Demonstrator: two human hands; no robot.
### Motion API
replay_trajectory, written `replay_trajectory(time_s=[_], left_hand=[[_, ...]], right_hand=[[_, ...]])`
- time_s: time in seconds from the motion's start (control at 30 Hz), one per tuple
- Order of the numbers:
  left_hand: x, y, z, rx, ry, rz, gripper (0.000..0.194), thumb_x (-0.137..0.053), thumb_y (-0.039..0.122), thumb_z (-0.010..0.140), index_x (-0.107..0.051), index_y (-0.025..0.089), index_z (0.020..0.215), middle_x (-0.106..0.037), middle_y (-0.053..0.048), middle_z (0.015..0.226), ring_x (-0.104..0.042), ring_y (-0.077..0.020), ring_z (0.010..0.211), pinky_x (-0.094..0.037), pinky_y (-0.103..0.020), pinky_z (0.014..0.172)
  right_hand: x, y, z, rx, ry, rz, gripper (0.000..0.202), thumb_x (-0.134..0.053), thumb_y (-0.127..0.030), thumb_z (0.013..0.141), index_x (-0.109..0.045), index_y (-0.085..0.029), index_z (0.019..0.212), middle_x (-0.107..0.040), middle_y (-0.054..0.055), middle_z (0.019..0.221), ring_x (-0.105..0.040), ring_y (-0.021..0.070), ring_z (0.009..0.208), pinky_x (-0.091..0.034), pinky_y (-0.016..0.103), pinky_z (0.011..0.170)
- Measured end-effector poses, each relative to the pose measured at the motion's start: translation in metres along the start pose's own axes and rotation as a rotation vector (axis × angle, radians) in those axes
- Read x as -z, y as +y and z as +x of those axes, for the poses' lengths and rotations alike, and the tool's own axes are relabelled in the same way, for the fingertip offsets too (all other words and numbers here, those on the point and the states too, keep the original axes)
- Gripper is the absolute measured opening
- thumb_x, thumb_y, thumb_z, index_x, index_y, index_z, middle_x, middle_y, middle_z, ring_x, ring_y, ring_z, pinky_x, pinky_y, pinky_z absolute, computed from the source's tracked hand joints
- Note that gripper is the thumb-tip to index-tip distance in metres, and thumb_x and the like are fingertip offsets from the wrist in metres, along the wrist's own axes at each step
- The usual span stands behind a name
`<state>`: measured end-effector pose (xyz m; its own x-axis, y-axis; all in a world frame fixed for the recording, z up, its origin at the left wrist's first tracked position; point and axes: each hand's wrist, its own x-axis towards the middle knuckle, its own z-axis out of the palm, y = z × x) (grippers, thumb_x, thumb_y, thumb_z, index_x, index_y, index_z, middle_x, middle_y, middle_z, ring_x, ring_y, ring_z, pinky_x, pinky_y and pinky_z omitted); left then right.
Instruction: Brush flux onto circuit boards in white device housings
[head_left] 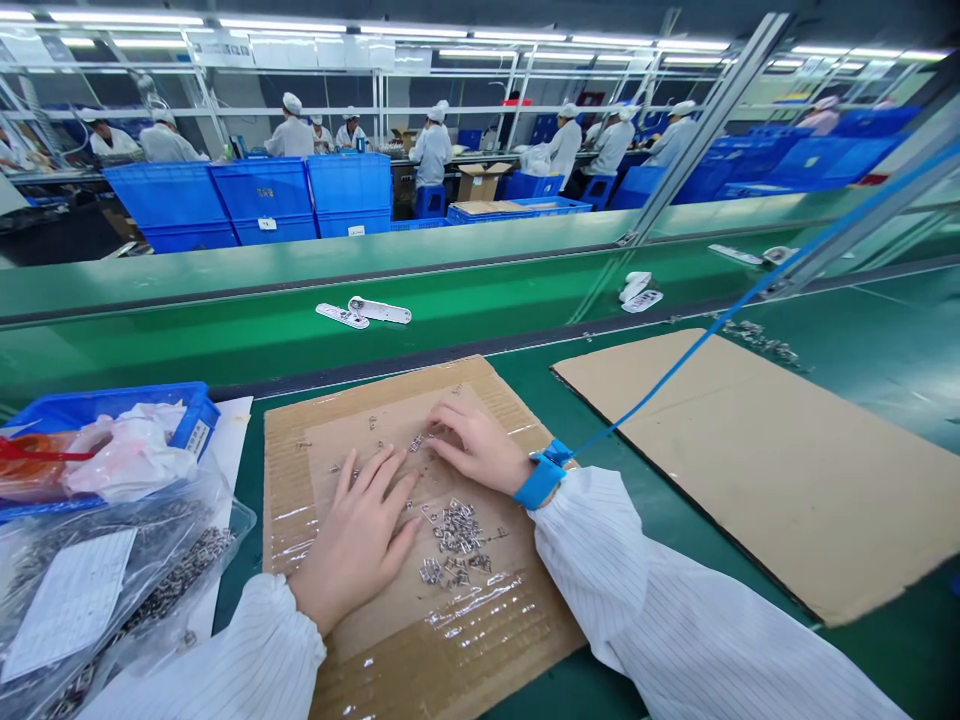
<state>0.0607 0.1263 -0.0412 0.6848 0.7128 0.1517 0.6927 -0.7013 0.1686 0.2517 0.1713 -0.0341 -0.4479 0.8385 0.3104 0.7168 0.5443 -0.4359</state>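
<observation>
Small metal parts (459, 527) lie in a loose pile on a taped cardboard sheet (517, 640), with a few more scattered toward its far side. My left hand (364, 530) rests palm down on the left part of the sheet, fingers spread, a few metal pieces near its fingertips. Farther up the sheet, my right hand (476, 445) has its thumb and fingers curled and apart beside a small cluster of parts (417, 442). A blue wrist strap (541, 478) with a blue cord circles my right wrist.
At left are a blue tray (196, 415) and clear bags of metal parts (180, 580). Another cardboard sheet (765, 470) lies at right. White casings (379, 310) sit on the green conveyor (480, 300) beyond. Several people in white work behind blue crates (262, 190).
</observation>
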Motion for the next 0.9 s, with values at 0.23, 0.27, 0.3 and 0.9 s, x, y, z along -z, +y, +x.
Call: replay_trajectory(time_s=[0.23,0.27,0.3,0.9], left_hand=[[0.001,0.001,0.001,0.005,0.015,-0.034,0.038,-0.032,0.027,0.084,-0.04,0.016,0.12,-0.039,-0.008,0.128,-0.024,-0.0208,0.122,-0.017,-0.05,0.1],[0.001,0.002,0.0,0.003,0.021,-0.043,0.037,-0.033,0.027,0.084,-0.041,0.016,0.118,-0.04,-0.008,0.128,-0.024,-0.021,0.122,-0.017,-0.05,0.1],[0.001,0.002,0.0,0.005,0.029,-0.053,0.036,-0.034,0.025,0.084,-0.042,0.016,0.117,-0.04,-0.008,0.127,-0.025,-0.0211,0.121,-0.017,-0.05,0.1],[0.004,-0.004,-0.001,0.156,0.252,-0.427,0.018,-0.043,0.013,0.077,-0.051,0.019,0.092,-0.054,-0.005,0.097,-0.045,-0.02,0.093,-0.038,-0.038,0.081]], right_hand=[[-0.021,-0.004,0.002,0.106,-0.068,-0.056,0.011,-0.047,-0.014,0.079,-0.056,-0.013,0.086,-0.053,0.009,0.085,-0.049,0.0176,0.079,-0.042,0.031,0.07],[-0.022,-0.004,0.002,0.103,-0.068,-0.056,0.011,-0.045,-0.012,0.08,-0.056,-0.013,0.082,-0.054,0.008,0.082,-0.049,0.017,0.076,-0.042,0.03,0.069],[-0.022,-0.004,0.003,0.095,-0.057,-0.051,0.011,-0.045,-0.011,0.08,-0.056,-0.013,0.08,-0.054,0.008,0.08,-0.05,0.0167,0.075,-0.042,0.03,0.067],[0.003,0.004,0.001,-0.088,0.204,0.031,0.016,-0.042,-0.007,0.073,-0.055,-0.016,0.071,-0.056,0.005,0.073,-0.051,0.0155,0.068,-0.041,0.029,0.062]])
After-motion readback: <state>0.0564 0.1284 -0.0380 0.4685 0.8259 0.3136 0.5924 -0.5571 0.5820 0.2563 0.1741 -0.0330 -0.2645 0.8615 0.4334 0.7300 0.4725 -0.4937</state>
